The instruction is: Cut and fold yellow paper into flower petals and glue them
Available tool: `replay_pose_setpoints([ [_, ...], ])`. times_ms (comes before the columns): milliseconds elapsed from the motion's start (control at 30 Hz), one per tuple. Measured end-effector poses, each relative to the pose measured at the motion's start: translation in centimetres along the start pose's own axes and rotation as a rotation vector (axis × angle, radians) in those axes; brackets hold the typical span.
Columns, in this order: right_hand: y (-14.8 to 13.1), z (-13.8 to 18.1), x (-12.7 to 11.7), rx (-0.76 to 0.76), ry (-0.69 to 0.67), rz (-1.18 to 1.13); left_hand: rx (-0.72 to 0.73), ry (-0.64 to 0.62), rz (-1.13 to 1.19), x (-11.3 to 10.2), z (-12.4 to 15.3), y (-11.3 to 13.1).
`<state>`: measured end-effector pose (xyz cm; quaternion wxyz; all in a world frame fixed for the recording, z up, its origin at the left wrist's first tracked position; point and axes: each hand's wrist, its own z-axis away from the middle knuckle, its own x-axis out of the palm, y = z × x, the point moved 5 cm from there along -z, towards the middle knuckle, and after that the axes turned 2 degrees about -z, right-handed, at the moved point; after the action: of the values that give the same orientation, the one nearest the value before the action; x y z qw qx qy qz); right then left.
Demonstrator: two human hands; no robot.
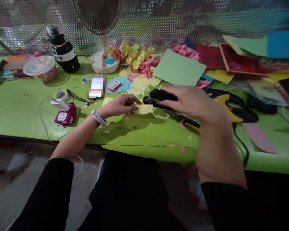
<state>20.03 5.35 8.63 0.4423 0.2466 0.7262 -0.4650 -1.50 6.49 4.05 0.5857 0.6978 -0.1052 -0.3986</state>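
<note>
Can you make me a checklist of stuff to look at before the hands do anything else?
1. Left hand holding the yellow paper piece: ok.
2. Right hand gripping the black stapler: ok.
3. Left fingers well away from the stapler's front end: not ok, they're close.
4. Staples loaded inside: cannot tell, the inside is hidden.
5. Green table free of scraps near the hands: not ok, pink scraps lie there.

A perforated metal screen (144,30) backs the green table (16,109).
</note>
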Motion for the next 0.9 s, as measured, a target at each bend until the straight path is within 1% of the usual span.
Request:
replay_pose_setpoints([
  [100,2.9,-0.9,-0.8,0.102,0.261,-0.091,0.069,0.116,0.038,-1.5,-0.2,0.0],
  [133,4.1,-1.3,-0.6,0.125,0.315,-0.105,0.067,0.131,0.056,-1.7,-0.3,-0.2],
  [167,5.4,-1.7,-0.2,0.147,0.342,-0.100,0.059,0.131,0.079,-1.7,-0.4,-0.4],
  [200,6.7,-2.2,0.3,0.175,0.345,-0.077,0.051,0.121,0.102,-1.7,-0.5,-0.7],
  [300,10.0,-3.3,1.9,0.275,0.294,-0.021,0.039,0.087,0.158,-1.3,-0.6,-1.2],
  [367,10.7,-3.7,2.3,0.304,0.281,-0.008,0.027,0.087,0.180,-1.2,-0.6,-1.3],
  [400,10.3,-3.7,2.3,0.293,0.290,-0.017,0.019,0.094,0.189,-1.2,-0.6,-1.4],
  [467,8.5,-3.5,1.8,0.232,0.317,-0.101,0.002,0.106,0.203,-1.3,-0.6,-1.5],
  [500,7.2,-3.3,1.7,0.195,0.312,-0.192,-0.006,0.109,0.211,-1.3,-0.5,-1.5],
  [533,5.9,-3.0,1.7,0.175,0.279,-0.325,-0.015,0.112,0.221,-1.4,-0.5,-1.6],
  [600,3.0,-2.6,3.0,0.140,0.056,-0.612,-0.041,0.122,0.246,-1.4,-0.5,-1.7],
  [667,1.0,-2.2,4.0,0.157,-0.032,-0.755,-0.064,0.140,0.282,-1.5,-0.5,-1.7],
  [700,0.5,-2.1,4.5,0.176,-0.060,-0.795,-0.071,0.147,0.301,-1.5,-0.5,-1.7],
  [767,0.0,-2.1,5.3,0.211,-0.074,-0.845,-0.075,0.140,0.337,-1.4,-0.5,-1.6],
  [900,0.5,-2.6,5.8,0.240,-0.042,-0.960,-0.064,0.088,0.416,-1.4,-0.4,-1.4],
])
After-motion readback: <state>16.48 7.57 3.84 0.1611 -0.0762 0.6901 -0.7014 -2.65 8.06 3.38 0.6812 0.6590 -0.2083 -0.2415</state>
